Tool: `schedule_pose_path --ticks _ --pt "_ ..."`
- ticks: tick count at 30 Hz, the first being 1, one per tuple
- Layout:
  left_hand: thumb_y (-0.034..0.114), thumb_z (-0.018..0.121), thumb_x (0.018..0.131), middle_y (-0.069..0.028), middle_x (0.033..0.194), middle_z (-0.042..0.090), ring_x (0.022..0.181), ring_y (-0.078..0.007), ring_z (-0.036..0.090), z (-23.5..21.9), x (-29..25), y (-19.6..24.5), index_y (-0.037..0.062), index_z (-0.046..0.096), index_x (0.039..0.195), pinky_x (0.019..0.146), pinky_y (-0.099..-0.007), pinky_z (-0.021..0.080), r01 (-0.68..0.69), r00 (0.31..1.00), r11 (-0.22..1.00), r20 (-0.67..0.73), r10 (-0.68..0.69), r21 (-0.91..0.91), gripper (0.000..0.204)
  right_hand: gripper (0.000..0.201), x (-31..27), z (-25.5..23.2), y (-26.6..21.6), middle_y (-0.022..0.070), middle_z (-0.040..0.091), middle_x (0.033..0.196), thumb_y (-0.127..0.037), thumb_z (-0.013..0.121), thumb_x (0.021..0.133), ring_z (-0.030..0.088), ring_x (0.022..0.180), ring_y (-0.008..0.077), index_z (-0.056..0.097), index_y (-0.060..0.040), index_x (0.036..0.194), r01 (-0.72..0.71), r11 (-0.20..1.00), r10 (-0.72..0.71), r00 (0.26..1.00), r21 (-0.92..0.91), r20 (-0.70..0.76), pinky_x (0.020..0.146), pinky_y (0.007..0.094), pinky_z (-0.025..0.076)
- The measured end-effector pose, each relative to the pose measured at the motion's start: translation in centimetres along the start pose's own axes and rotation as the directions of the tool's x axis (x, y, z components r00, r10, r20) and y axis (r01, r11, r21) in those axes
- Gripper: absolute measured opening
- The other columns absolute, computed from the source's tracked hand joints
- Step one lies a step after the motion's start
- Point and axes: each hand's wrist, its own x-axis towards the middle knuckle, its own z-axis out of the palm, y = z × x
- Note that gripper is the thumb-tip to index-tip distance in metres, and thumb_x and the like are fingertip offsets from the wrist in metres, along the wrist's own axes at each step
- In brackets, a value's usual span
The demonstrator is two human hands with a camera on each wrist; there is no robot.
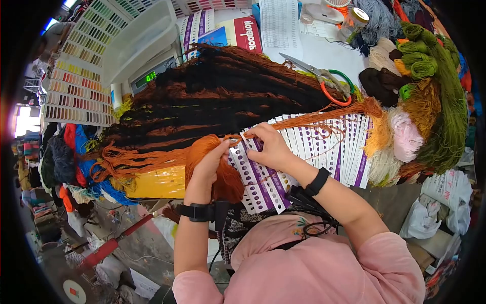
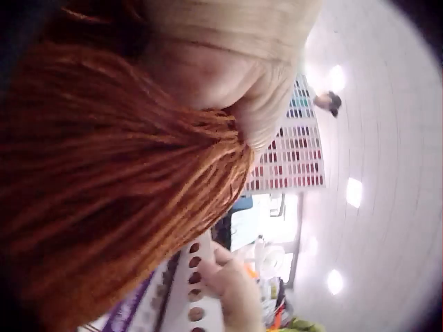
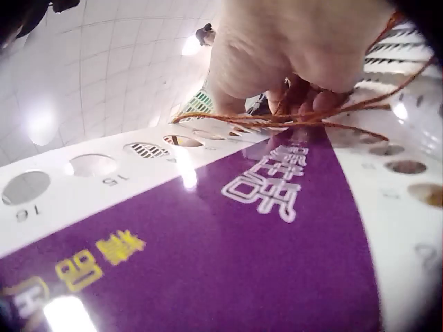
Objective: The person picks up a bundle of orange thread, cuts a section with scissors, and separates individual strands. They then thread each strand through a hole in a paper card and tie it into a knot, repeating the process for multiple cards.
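My left hand (image 1: 206, 169) grips a thick bundle of rust-orange thread (image 1: 230, 182), its strands fanning out below the hand in the left wrist view (image 2: 104, 180). Close to its right, my right hand (image 1: 271, 147) pinches thin orange strands at the top end of a white and purple card with a row of punched holes (image 1: 246, 175). In the right wrist view, loose strands (image 3: 277, 121) cross the purple card (image 3: 208, 242) under the right hand (image 3: 297, 55); its fingertips are partly hidden. More punched cards (image 1: 349, 152) lie fanned out on the right.
Black and brown thread (image 1: 202, 96) is spread across the table behind the hands. Scissors (image 1: 314, 71) with red and green handles lie on it. A scale (image 1: 152, 76) with a tray stands at the back left, coloured skeins (image 1: 420, 55) at the right, a notebook (image 1: 245, 33) at the back.
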Motion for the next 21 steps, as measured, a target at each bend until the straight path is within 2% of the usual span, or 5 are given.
schedule_pose_path --ticks 6,9,14,18,21 --pt "0.012 0.050 0.081 -0.0037 0.078 0.057 0.055 -0.0049 0.044 -0.8 -2.7 1.2 0.0063 0.052 0.097 0.050 -0.0162 0.033 0.115 0.942 0.865 0.331 0.062 -0.488 0.017 0.019 0.1 0.1 0.1 0.0087 0.051 0.075 -0.016 0.060 0.072 0.051 0.067 0.0203 0.057 -0.0009 0.082 0.013 0.994 -0.009 0.999 0.104 -0.041 0.061 0.0276 0.042" --pt "0.008 0.047 0.079 -0.0070 0.084 0.058 0.051 -0.0072 0.045 1.3 -3.9 2.7 0.0045 0.049 0.104 0.051 -0.0174 0.036 0.115 0.883 0.962 0.469 0.016 -0.248 0.026 0.018 0.6 -0.2 0.1 0.0075 0.053 0.061 -0.019 0.058 0.073 0.052 0.057 0.0158 0.060 -0.0007 0.071 -0.138 0.926 0.133 0.990 0.352 0.038 0.053 0.0264 0.041" --pt "0.009 0.049 0.079 -0.0078 0.084 0.059 0.060 -0.0086 0.052 2.7 0.9 0.2 0.0032 0.047 0.110 0.054 -0.0173 0.042 0.190 0.922 0.925 0.265 -0.283 0.328 0.032 0.016 0.6 -0.1 1.0 0.0055 0.054 0.058 -0.015 0.060 0.069 0.050 0.053 0.0098 0.061 0.0010 0.071 -0.363 0.806 0.346 0.930 0.469 0.126 0.049 0.0240 0.039" --pt "0.017 0.053 0.082 -0.0058 0.083 0.059 0.070 -0.0100 0.053 2.3 -1.1 -1.8 0.0043 0.052 0.099 0.056 -0.0193 0.043 -0.374 0.925 0.854 0.086 0.369 0.362 0.022 0.016 0.6 1.5 1.5 0.0105 0.054 0.071 -0.015 0.060 0.067 0.054 0.067 0.0216 0.058 -0.0016 0.075 -0.108 0.963 0.147 0.978 0.246 -0.145 0.058 0.0296 0.043" --pt "0.020 0.059 0.077 -0.0058 0.075 0.057 0.066 -0.0109 0.051 -0.5 -1.7 0.9 0.0016 0.054 0.090 0.052 -0.0205 0.041 -0.019 0.994 0.995 -0.101 0.029 0.100 0.023 0.034 0.4 0.8 -0.6 0.0101 0.046 0.081 -0.023 0.068 0.059 0.050 0.072 0.0259 0.056 -0.0068 0.087 0.006 0.973 -0.024 0.997 -0.231 -0.074 0.062 0.0338 0.042"
